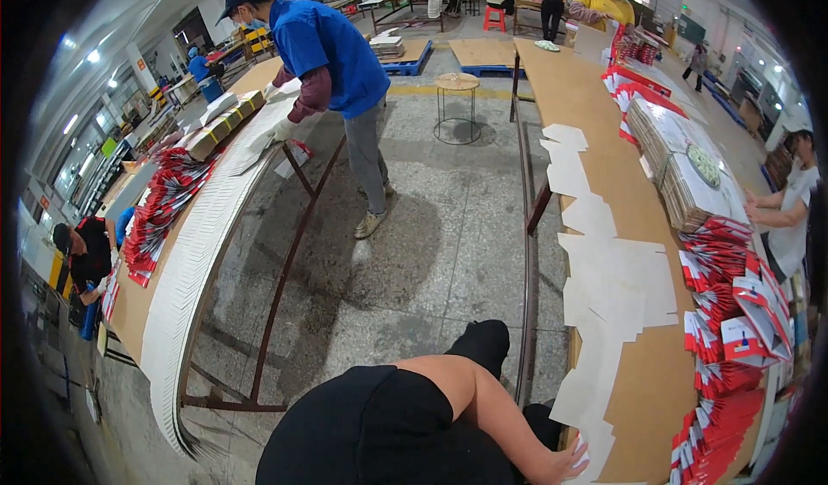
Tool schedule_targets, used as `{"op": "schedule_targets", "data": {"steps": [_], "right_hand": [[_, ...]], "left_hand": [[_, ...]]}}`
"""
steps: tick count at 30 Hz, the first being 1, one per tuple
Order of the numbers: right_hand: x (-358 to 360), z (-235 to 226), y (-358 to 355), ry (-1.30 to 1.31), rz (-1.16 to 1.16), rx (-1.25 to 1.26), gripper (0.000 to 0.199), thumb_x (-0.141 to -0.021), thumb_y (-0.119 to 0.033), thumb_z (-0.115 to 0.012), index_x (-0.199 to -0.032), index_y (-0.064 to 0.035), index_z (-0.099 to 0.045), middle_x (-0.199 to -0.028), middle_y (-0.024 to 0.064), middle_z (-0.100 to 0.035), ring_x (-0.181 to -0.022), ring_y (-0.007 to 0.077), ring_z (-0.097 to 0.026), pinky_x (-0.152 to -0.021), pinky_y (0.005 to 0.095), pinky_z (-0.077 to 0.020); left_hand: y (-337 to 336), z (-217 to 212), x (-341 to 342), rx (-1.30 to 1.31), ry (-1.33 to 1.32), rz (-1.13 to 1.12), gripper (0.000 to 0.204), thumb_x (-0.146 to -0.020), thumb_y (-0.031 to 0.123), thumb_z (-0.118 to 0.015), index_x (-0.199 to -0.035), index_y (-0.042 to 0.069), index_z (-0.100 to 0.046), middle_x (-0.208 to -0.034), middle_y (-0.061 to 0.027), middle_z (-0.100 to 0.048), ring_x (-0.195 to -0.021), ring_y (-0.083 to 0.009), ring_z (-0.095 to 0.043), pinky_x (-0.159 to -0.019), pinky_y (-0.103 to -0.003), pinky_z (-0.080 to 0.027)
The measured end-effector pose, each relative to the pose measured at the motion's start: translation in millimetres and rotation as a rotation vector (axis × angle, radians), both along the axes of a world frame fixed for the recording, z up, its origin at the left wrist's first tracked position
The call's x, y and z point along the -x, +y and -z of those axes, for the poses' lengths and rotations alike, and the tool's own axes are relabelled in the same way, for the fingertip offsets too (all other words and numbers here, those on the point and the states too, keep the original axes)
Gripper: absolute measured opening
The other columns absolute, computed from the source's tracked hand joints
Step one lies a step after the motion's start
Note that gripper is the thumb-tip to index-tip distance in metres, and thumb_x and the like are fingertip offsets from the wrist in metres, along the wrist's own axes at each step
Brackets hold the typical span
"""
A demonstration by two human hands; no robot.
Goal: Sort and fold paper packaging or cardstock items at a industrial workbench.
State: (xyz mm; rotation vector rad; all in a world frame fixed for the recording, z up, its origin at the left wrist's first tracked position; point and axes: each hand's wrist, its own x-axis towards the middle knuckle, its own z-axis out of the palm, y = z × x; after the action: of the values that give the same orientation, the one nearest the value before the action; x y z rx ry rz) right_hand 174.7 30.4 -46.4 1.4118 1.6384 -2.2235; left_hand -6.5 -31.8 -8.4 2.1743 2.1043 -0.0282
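Note:
My left arm, in a short black sleeve, bends at the elbow and reaches to the right-hand table. My left hand (559, 463) is at that table's inner edge, low in the view. Its fingers look stretched out against the overlapping white card sheets (614, 282), with a small white patch by the fingertips. The lower edge cuts off part of the hand. These flat cut sheets run in an uneven row along the brown tabletop (651, 390). My right hand is out of view.
Red-and-white folded cartons (720, 433) line the table's far side beside stacked bundles (686, 166). On the left, a co-worker in blue (332, 54) handles white sheets fanned along another table (185, 300). A round stool (457, 81) stands on the floor between. Other people work around.

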Motion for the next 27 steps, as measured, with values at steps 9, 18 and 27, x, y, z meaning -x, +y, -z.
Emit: {"op": "schedule_targets", "data": {"steps": [9,18,27], "right_hand": [[4,36,104,-0.152,-0.541,-0.758,0.031,-0.098,-0.025,-0.058,-0.121,-0.0038,-0.057,-0.100,0.0118,-0.061,-0.089,0.0247,-0.059,-0.073,0.0336,-0.0472],[-8,69,193,-0.300,-1.062,-1.614,0.041,-0.096,-0.029,-0.060,-0.120,0.0040,-0.060,-0.099,0.0224,-0.064,-0.096,0.0330,-0.064,-0.082,0.0392,-0.0494],[126,-34,101,0.046,-0.980,-1.547,0.056,-0.092,-0.042,-0.057,-0.133,-0.0027,-0.054,-0.133,0.0267,-0.054,-0.121,0.0443,-0.050,-0.100,0.0572,-0.0362]], "left_hand": [[-3,-10,10,-0.012,-0.020,0.203,0.068,-0.095,0.037,-0.054,-0.151,0.007,-0.029,-0.139,-0.0283,-0.043,-0.126,-0.0510,-0.044,-0.097,-0.063,-0.042],[1,25,24,-0.556,-0.219,0.372,0.045,-0.089,0.028,-0.064,-0.125,0.005,-0.054,-0.114,-0.0199,-0.057,-0.107,-0.0376,-0.056,-0.084,-0.049,-0.050],[-44,-2,89,0.051,-0.113,-0.229,0.063,-0.062,0.046,-0.080,-0.106,0.002,-0.070,-0.116,-0.0206,-0.064,-0.115,-0.0401,-0.055,-0.105,-0.051,-0.038]]}}
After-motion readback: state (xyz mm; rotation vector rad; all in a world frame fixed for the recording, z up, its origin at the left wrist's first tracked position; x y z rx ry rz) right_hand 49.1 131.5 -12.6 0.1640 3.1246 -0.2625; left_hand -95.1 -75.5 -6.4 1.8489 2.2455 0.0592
